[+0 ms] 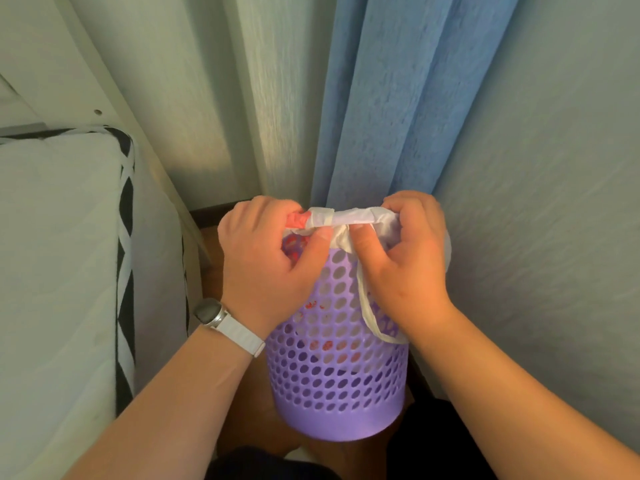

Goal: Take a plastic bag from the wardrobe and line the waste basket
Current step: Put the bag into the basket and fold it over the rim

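In the narrow gap between a mattress (59,254) and a blue curtain (381,116), the head view shows the purple perforated waste basket (332,375) standing on the floor. The white plastic bag (349,216) sits inside it, red print showing through the holes, its mouth rolled up at the rim. The left hand (266,258) and right hand (412,251) each pinch that rolled edge between curled fingers and thumb. One bag handle (367,306) dangles outside. The far rim is hidden, so perhaps unlined. An uneven tug could tear the thin film or tip the light basket.
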`<state>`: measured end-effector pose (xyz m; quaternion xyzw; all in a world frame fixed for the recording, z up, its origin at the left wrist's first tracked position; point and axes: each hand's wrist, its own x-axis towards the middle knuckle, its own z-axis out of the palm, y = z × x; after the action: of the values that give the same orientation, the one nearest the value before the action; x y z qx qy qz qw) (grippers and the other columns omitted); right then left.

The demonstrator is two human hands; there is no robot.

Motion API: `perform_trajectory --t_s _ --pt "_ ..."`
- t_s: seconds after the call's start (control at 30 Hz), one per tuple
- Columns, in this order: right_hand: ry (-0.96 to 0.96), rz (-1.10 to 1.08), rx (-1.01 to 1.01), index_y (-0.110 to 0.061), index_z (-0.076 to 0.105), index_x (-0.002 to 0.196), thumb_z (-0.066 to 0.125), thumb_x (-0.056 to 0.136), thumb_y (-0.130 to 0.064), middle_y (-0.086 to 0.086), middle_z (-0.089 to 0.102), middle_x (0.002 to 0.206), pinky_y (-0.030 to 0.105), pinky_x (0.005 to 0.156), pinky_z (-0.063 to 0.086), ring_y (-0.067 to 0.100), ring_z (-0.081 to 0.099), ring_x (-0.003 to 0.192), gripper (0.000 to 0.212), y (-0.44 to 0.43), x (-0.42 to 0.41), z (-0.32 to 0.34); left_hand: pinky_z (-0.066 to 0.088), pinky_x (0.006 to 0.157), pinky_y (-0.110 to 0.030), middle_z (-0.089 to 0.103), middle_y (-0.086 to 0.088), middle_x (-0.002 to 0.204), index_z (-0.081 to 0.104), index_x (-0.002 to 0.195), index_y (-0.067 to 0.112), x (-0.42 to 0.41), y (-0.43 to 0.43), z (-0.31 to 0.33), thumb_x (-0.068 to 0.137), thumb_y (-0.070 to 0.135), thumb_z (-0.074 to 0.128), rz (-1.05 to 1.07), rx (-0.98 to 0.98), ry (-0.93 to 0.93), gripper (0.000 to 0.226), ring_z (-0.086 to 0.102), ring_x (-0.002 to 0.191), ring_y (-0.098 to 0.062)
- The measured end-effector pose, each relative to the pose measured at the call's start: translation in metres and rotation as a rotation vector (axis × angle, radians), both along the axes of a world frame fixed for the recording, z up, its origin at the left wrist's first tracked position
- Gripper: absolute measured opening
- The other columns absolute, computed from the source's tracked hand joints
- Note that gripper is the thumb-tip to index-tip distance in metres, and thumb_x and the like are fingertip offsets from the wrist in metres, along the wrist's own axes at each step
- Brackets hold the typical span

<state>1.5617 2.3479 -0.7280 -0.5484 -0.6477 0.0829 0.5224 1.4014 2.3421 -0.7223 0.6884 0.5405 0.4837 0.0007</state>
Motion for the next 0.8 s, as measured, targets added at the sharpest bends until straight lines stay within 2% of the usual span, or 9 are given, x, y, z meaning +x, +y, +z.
perform_trajectory --t_s 0.07,0.13,0.23,0.33,0.4,0.53,0.67,0.8 --pt "0.017 -0.014 -0.001 -0.016 0.054 0.093 0.057 0.082 -0.040 -0.006 0.046 0.096 0.034 0.085 0.038 0.013 0.043 0.092 0.027 0.000 -0.007 0.002 0.040 0.092 -0.054 0.059 0.008 0.095 0.063 0.098 0.017 0.002 -0.002 0.001 0.085 0.041 0.059 0.033 0.021 0.064 0.028 0.054 0.094 -0.019" --pt "0.026 -0.037 -0.010 -0.022 0.050 0.090 0.056 0.082 -0.041 -0.007 0.045 0.093 0.034 0.083 0.038 0.011 0.042 0.088 0.022 0.000 -0.015 0.005 0.036 0.098 -0.060 0.062 0.002 0.107 0.064 0.107 0.018 0.006 -0.003 0.003 0.087 0.040 0.058 0.090 0.043 0.064 0.030 0.053 0.104 -0.022" --pt "0.016 -0.083 -0.011 -0.020 0.052 0.089 0.057 0.082 -0.043 -0.008 0.045 0.091 0.032 0.082 0.036 0.011 0.041 0.087 0.024 0.000 -0.029 0.008 0.035 0.101 -0.055 0.059 -0.005 0.119 0.064 0.109 0.016 0.006 -0.001 0.004 0.090 0.038 0.054 0.169 0.046 0.016 0.031 0.051 0.113 -0.028" --pt "-0.020 -0.095 -0.018 -0.017 0.056 0.088 0.057 0.082 -0.043 -0.007 0.047 0.091 0.029 0.082 0.033 0.015 0.044 0.086 0.027 0.000 -0.038 0.011 0.037 0.097 -0.039 0.060 -0.007 0.110 0.062 0.099 0.009 0.001 0.004 0.005 0.091 0.030 0.054 0.128 0.043 -0.056 0.023 0.054 0.105 -0.031" --pt "-0.041 -0.058 -0.048 -0.018 0.057 0.091 0.055 0.082 -0.044 -0.007 0.049 0.093 0.031 0.085 0.036 0.014 0.046 0.090 0.028 -0.001 -0.039 0.013 0.037 0.092 -0.038 0.061 -0.007 0.102 0.060 0.094 0.008 -0.002 0.006 0.003 0.090 0.025 0.055 0.122 0.046 -0.051 0.018 0.055 0.099 -0.030" --pt "-0.130 0.062 0.002 -0.014 0.062 0.109 0.059 0.083 -0.046 0.002 0.058 0.111 0.044 0.098 0.040 0.019 0.050 0.108 0.041 0.000 -0.025 0.013 0.033 0.091 -0.032 0.060 -0.007 0.096 0.059 0.091 0.007 -0.006 0.009 0.002 0.087 0.018 0.057 0.102 0.050 -0.051 0.011 0.054 0.095 -0.030" --pt "-0.173 0.070 0.034 -0.012 0.064 0.117 0.063 0.083 -0.046 0.009 0.054 0.126 0.055 0.105 0.036 0.022 0.045 0.122 0.048 0.008 -0.001 0.004 0.029 0.091 -0.021 0.059 -0.004 0.094 0.059 0.090 0.007 -0.007 0.009 0.003 0.089 0.014 0.058 0.089 0.029 -0.104 0.007 0.051 0.096 -0.023" --pt "-0.109 0.054 -0.013 -0.008 0.065 0.103 0.060 0.086 -0.044 0.007 0.055 0.120 0.037 0.105 0.036 0.025 0.048 0.118 0.040 0.013 0.004 0.000 0.027 0.090 -0.015 0.054 0.004 0.094 0.060 0.091 0.008 -0.003 0.007 0.004 0.090 0.012 0.059 0.079 0.002 -0.164 0.004 0.042 0.096 -0.007"
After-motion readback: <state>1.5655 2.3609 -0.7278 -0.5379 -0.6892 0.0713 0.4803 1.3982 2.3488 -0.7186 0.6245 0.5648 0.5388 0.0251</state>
